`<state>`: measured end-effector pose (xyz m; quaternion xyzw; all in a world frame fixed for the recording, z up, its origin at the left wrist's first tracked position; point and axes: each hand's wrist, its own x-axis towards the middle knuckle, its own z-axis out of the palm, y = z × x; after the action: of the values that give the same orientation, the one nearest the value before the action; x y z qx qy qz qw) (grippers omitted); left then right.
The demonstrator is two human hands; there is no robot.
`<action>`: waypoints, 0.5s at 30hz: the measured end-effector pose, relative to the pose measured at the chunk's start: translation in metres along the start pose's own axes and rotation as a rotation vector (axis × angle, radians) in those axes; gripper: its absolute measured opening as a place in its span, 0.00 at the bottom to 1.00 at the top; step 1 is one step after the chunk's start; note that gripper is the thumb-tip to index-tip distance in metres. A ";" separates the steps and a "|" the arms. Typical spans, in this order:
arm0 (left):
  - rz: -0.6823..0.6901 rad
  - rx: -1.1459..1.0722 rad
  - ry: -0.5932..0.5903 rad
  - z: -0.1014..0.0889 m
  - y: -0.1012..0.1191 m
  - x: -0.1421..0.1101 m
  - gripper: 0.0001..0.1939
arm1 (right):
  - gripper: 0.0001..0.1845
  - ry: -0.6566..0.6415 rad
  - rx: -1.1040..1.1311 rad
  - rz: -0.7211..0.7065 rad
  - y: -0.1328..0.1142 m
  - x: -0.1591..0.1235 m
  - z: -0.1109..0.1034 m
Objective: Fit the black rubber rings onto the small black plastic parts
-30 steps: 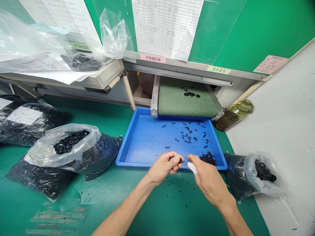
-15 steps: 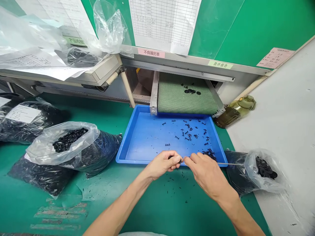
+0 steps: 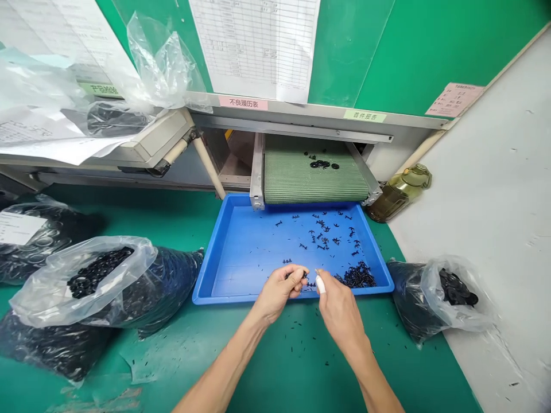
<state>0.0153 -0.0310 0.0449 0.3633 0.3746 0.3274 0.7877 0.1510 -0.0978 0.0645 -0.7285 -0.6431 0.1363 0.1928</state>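
Observation:
My left hand [image 3: 280, 291] is closed, thumb against fingers, on a small black part [image 3: 305, 275] that mostly hides behind the fingertips. Just to its right, my right hand [image 3: 338, 298] pinches a thin rod [image 3: 317, 272], of which only a short tip shows; its thumb wears a white cover. A narrow gap separates the two hands. Both are over the near edge of a blue tray [image 3: 241, 246]. In that tray, small black scraps [image 3: 322, 232] lie scattered, and a denser pile of black pieces [image 3: 360, 275] fills the near right corner.
A green conveyor belt [image 3: 314, 186] with several black rings ends above the tray's far side. Open bags of black parts stand left [image 3: 172, 281] and right [image 3: 413, 298]. A green bottle [image 3: 400, 192] leans by the wall. Bits litter the green table [image 3: 279, 367].
My right hand has turned and drawn slightly away from the left; the rod, which stuck out to the right, now shows only its tip. The whole view has shifted with the head.

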 end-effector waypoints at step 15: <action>0.028 -0.406 0.116 -0.026 0.013 -0.026 0.15 | 0.24 -0.178 0.284 0.069 0.070 -0.075 0.052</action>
<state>-0.0232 -0.0362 0.0530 0.1828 0.3404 0.4274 0.8174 0.1796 -0.1732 -0.0173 -0.7005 -0.6067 0.2963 0.2311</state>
